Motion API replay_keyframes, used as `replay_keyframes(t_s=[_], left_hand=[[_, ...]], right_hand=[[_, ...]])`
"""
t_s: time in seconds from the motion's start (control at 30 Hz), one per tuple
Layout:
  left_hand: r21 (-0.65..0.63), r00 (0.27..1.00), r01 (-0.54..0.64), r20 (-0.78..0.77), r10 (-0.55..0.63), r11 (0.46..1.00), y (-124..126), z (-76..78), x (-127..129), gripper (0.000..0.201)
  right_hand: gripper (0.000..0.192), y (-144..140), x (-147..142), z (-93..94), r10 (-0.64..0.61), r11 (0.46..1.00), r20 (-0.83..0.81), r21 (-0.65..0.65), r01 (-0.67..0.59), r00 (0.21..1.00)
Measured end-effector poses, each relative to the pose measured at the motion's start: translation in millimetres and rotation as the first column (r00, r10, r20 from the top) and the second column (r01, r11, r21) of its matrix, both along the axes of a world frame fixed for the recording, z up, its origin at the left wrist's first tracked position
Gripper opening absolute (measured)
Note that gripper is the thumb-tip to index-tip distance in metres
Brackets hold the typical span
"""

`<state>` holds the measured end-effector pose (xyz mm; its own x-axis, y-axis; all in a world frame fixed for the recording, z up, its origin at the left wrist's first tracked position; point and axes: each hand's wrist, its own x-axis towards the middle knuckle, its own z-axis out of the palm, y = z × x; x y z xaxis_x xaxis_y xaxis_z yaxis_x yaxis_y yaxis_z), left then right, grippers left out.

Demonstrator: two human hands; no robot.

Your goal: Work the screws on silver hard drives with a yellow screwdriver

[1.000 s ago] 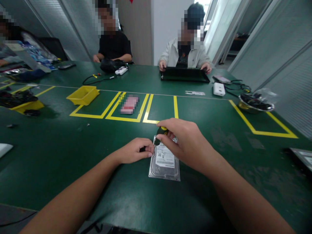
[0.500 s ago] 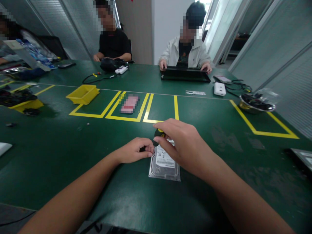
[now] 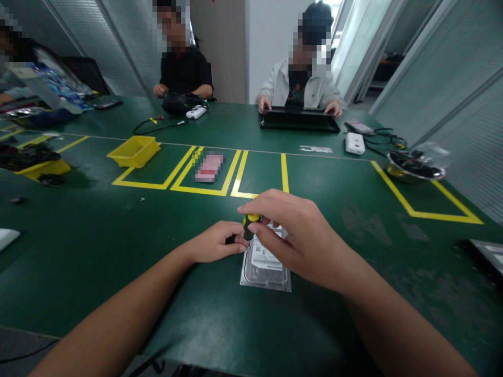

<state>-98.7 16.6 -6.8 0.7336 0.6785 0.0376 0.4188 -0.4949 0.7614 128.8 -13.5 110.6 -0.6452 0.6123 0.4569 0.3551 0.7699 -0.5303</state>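
Observation:
A silver hard drive (image 3: pixel 265 275) with a white label lies flat on the green table. My right hand (image 3: pixel 302 235) reaches over its far part and grips a short black-and-yellow screwdriver (image 3: pixel 250 226) between thumb and fingers. The screwdriver stands roughly upright at the drive's left edge; its tip is hidden behind the fingers. My left hand (image 3: pixel 220 242) is closed at that same edge, with thumb and curled fingertips against the drive, close beside the screwdriver. Part of the drive's far end is covered by my right hand.
Beyond the hands, yellow tape outlines (image 3: pixel 198 191) mark the table, one around a pink phone-like item (image 3: pixel 210 168). A yellow bin (image 3: pixel 135 152) stands left, a metal bowl (image 3: pixel 414 167) of dark parts right. Across the table, one person holds a black panel (image 3: pixel 299 121); another sits left.
My right hand's fingers have shifted slightly left and spread a little around the screwdriver handle, which now leans less. My left hand and the hard drive stay in place.

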Motion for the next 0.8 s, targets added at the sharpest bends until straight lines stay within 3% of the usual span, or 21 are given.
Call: replay_keyframes(t_s=[0.4, 0.8], left_hand=[[0.021, 1.000, 0.009, 0.014, -0.009, 1.000, 0.5, 0.3, -0.7, 0.024], [0.009, 1.000, -0.011, -0.008, 0.011, 1.000, -0.3, -3.9, -1.9, 0.024]], right_hand=[[0.012, 2.6, 1.2, 0.0, 0.009, 1.000, -0.034, -0.028, -0.010, 0.999], [0.034, 3.2, 9.5, 7.8, 0.107, 0.991, 0.000, -0.075, -0.107, 0.994]])
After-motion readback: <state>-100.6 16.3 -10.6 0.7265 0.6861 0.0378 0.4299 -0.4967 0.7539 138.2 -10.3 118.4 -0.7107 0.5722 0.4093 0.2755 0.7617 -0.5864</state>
